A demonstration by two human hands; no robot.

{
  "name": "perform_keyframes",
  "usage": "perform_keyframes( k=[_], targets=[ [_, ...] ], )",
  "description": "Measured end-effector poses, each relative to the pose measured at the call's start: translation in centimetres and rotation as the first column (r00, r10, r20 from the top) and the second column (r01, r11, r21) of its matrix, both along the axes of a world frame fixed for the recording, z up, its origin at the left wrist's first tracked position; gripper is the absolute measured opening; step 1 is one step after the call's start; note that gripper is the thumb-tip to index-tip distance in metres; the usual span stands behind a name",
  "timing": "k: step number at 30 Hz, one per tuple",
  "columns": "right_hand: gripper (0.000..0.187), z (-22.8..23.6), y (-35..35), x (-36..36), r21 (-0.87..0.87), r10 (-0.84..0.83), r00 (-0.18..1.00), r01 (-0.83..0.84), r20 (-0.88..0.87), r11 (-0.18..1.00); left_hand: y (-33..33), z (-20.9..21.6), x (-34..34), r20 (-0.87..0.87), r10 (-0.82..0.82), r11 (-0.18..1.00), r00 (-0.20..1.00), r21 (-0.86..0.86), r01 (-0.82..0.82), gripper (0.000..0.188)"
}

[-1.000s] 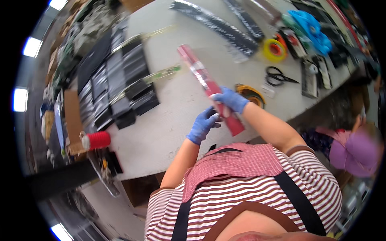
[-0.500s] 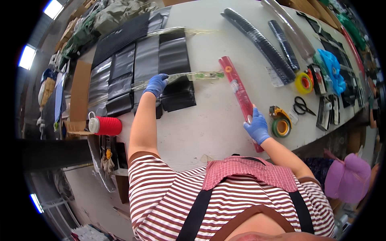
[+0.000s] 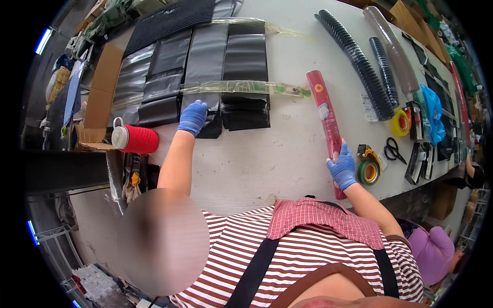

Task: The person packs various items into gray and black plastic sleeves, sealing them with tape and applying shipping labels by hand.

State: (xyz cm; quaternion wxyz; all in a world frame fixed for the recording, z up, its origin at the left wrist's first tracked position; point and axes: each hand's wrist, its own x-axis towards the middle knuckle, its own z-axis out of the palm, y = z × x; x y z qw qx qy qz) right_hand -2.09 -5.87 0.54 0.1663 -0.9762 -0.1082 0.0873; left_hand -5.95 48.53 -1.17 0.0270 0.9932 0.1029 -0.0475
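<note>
My left hand (image 3: 193,118), in a blue glove, is at the near edge of the stacked black plastic sheets (image 3: 206,66). Its fingers are curled in against a sheet's edge. Two clear tape strips cross the stack; the nearer tape strip (image 3: 231,87), with green marks at its right end, lies just beyond that hand. My right hand (image 3: 343,167), also gloved in blue, grips the lower part of a long, narrow red roll (image 3: 327,115) in shiny wrap. The roll slants across the pale table (image 3: 251,159), its far end pointing away from me.
Beside the right hand lie a green tape roll (image 3: 368,172) in a yellow dispenser, scissors (image 3: 394,151) and yellow tape (image 3: 400,123). Dark wrapped rolls (image 3: 354,64) lie farther back. A red bottle (image 3: 139,139) and cardboard (image 3: 102,92) stand at left. A blurred patch covers the lower left.
My left hand has drawn back from the nearer tape strip to the stack's near edge. My right hand keeps its hold on the red roll. The view has shifted slightly.
</note>
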Motion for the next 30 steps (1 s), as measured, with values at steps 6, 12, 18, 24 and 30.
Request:
perform_keyframes(
  k=[6, 12, 18, 24, 30],
  targets=[
    [0.092, 0.4, -0.1, 0.1, -0.009, -0.006, 1.0, 0.006, 0.002, 1.0, 1.2, -0.9, 0.5, 0.188, 0.23, 0.958, 0.955, -0.215, -0.188, 0.015],
    [0.091, 1.2, 0.3, 0.1, 0.01, -0.015, 0.999, 0.016, -0.045, 1.0, 2.4, -0.2, -0.3, 0.341, 0.172, 0.975, 0.924, -0.192, -0.111, 0.018],
    [0.084, -0.6, -0.5, 0.8, 0.043, -0.046, 0.999, 0.046, 0.003, 0.998, 0.7, 10.8, 1.3, 0.467, 0.057, 0.992, 0.882, 0.075, -0.103, 0.02],
    [0.067, 0.1, 0.4, 5.4, 0.077, -0.056, 0.969, 0.076, -0.24, 0.994, -5.1, 33.2, 1.8, 0.701, -0.246, 0.745, 0.669, 0.579, -0.332, 0.014],
    [0.052, 1.8, -0.7, 5.2, 0.49, 0.082, 0.852, 0.217, -0.518, 0.844, -16.2, 46.9, -6.9, 0.934, -0.356, 0.881, -0.02, 0.329, -0.34, 0.017]
  ],
)
